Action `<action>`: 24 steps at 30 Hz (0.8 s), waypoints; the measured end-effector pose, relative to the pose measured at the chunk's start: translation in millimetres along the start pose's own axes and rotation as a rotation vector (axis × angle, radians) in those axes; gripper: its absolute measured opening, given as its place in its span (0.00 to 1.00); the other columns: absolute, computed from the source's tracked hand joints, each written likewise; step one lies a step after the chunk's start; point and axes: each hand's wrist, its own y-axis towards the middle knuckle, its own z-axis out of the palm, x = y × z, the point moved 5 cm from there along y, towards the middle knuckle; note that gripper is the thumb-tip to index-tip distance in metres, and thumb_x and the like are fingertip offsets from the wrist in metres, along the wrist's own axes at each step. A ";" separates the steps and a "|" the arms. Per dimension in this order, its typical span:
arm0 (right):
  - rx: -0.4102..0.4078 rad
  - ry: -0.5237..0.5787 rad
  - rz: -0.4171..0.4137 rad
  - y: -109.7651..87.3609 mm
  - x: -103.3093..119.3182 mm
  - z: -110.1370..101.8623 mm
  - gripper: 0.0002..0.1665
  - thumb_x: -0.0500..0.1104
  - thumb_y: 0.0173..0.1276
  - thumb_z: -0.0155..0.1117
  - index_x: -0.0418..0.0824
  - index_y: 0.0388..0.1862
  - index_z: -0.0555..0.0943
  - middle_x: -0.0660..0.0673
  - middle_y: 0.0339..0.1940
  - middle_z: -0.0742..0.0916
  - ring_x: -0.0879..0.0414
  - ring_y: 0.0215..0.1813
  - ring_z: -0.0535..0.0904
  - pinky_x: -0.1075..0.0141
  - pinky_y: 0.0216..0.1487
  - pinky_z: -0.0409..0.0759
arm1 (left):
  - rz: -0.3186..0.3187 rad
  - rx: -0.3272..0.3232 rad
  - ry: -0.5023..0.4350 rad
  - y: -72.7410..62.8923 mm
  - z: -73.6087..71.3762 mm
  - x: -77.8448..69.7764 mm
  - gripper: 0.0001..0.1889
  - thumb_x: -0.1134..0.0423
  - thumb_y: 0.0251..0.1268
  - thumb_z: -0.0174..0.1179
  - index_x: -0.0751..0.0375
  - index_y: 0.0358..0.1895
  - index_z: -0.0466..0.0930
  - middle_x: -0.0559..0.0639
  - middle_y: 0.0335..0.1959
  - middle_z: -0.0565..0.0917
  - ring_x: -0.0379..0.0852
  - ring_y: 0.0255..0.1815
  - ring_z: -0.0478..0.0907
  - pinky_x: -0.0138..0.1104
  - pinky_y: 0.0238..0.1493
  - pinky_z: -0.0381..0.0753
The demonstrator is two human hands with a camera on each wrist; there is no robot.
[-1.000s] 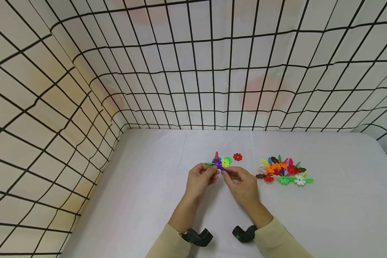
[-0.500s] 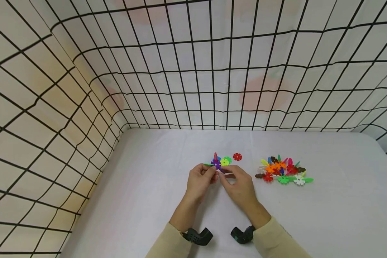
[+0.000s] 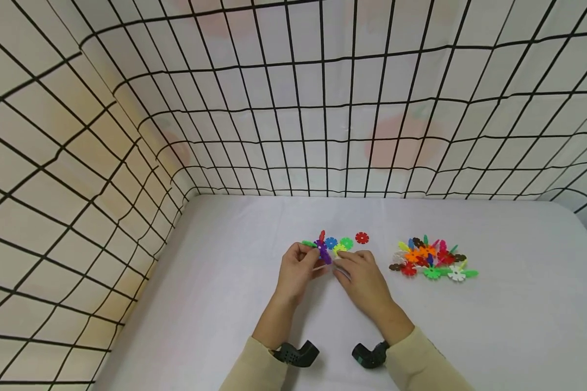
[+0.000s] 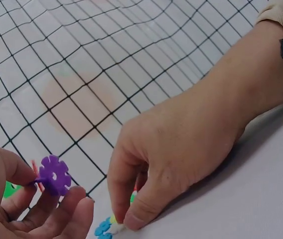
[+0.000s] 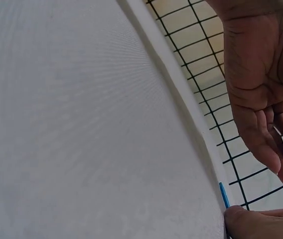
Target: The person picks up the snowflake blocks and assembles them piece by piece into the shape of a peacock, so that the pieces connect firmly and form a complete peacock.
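Note:
My left hand (image 3: 293, 274) pinches a small cluster of interlocking plastic snowflake discs. Two purple discs (image 3: 325, 255) show in it, joined at an angle, with a green disc (image 3: 307, 244) and a red disc (image 3: 322, 235) at its far side. In the left wrist view one purple disc (image 4: 56, 174) faces the camera above the curled fingers. My right hand (image 3: 364, 279) is down at the table, thumb and fingertips pinching the near edge of a yellow disc (image 3: 339, 247). Right behind it lie a blue disc (image 3: 331, 243) and a green disc (image 3: 346, 243).
A loose red disc (image 3: 362, 237) lies beyond my right hand. To the right spreads a pile of mixed discs, including an orange disc (image 3: 413, 256) and a white disc (image 3: 456, 273). Black grid netting (image 3: 325, 119) rises along the far and left edges of the white table (image 3: 195, 304).
My right hand has let go of the purple disc and moved to the yellow one. My left hand has drawn slightly left with the cluster and turned it, uncovering the blue disc.

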 end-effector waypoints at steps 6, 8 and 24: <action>0.016 -0.048 0.029 -0.5 -2.1 2.5 0.24 0.51 0.68 0.72 0.45 0.60 0.85 0.38 0.75 0.75 0.37 0.63 0.71 0.47 0.58 0.81 | -0.004 0.049 -0.016 0.2 2.7 0.5 0.10 0.69 0.69 0.61 0.66 0.46 0.70 0.53 0.38 0.78 0.43 0.35 0.87 0.36 0.36 0.90; -0.011 -0.030 0.003 -0.6 -1.4 1.6 0.20 0.49 0.66 0.74 0.46 0.55 0.88 0.38 0.73 0.77 0.37 0.61 0.71 0.47 0.57 0.81 | 0.000 0.055 -0.025 0.6 3.3 0.1 0.12 0.73 0.66 0.62 0.68 0.48 0.70 0.53 0.40 0.77 0.42 0.35 0.85 0.34 0.37 0.89; -0.068 0.026 -0.116 -2.4 7.2 -4.2 0.18 0.41 0.66 0.74 0.41 0.55 0.86 0.45 0.52 0.90 0.48 0.55 0.82 0.56 0.58 0.85 | -0.005 -0.008 -0.014 4.2 -3.2 -0.4 0.18 0.78 0.62 0.65 0.76 0.55 0.74 0.53 0.39 0.82 0.41 0.37 0.85 0.34 0.42 0.89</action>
